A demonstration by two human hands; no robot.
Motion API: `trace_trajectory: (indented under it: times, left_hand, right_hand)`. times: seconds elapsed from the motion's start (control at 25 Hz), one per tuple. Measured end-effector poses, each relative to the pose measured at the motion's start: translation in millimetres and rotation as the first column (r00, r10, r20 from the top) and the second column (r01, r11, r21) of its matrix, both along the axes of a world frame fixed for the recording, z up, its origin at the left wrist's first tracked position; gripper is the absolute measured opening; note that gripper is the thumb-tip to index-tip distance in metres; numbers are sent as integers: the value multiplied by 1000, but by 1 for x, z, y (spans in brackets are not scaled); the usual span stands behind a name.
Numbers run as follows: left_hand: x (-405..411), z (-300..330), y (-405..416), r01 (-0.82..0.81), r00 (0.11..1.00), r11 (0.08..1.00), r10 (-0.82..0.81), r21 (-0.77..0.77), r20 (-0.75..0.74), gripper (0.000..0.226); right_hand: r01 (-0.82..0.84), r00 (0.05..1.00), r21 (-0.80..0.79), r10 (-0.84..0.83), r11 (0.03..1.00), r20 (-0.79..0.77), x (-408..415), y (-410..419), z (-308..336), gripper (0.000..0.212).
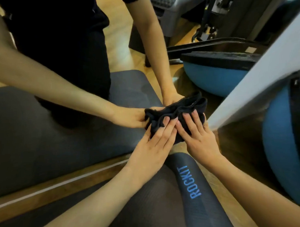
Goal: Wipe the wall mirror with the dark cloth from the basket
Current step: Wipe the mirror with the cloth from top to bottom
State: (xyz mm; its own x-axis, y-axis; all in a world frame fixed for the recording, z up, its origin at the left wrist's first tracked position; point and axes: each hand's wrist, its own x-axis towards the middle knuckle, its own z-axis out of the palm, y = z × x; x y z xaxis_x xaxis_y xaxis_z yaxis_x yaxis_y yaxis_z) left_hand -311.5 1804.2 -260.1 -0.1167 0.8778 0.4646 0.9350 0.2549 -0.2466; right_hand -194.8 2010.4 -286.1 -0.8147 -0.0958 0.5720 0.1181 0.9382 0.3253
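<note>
Fingers of the left hand [152, 143] and right hand [196, 137] lie nearly straight, pressing the bunched dark cloth [176, 112] flat against the wall mirror [61, 116] (reflected hands meet them beyond), presumably for wiping pressure.

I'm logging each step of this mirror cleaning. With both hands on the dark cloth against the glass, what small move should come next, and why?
Probably slide the dark cloth sideways across the mirror. Left hand and right hand already press it flat-fingered against the glass, bunched low by the frame edge, so most of the surface looks unwiped.
</note>
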Motion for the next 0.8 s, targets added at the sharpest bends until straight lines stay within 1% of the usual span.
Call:
trace_trajectory:
  times: [0.12,0.24,0.28,0.36,0.4,0.44,0.52,0.6,0.64,0.8]
  left_hand:
    - [15,3,52,10,999,999,-8,47,-44,55]
    - [18,-5,78,10,999,996,-5,93,-51,63]
    - [17,-9,80,11,998,995,-5,95,-64,64]
    - [15,-15,79,9,996,995,0,100,-87,64]
    - [13,-19,80,9,995,994,1,105,-97,63]
    - [13,-23,81,8,994,993,4,114,-108,62]
    - [12,-35,84,10,992,992,5,123,-123,64]
    - [13,-50,85,16,993,995,-5,95,-116,71]
    - [13,-58,83,20,994,998,-13,65,-108,73]
    - [10,-78,69,5,996,993,-15,-115,-86,77]
  right_hand:
    - [72,997,-42,-72,997,2,16,36,6,80]
    - [77,997,-112,-77,991,-3,20,52,1,71]
    - [63,998,-135,-66,989,-15,18,53,-3,76]
    - [46,997,-191,-58,981,-60,11,50,-11,97]
    - [43,995,-211,-62,976,-82,8,49,-16,104]
    - [42,993,-222,-66,974,-101,6,47,-22,106]
    - [25,990,-237,-57,971,-131,6,41,-35,99]
    - [2,988,-268,-43,963,-147,7,34,-49,86]
    - [-1,988,-285,-43,959,-150,7,31,-57,84]
    - [79,986,-391,-129,917,-106,8,20,-98,94]
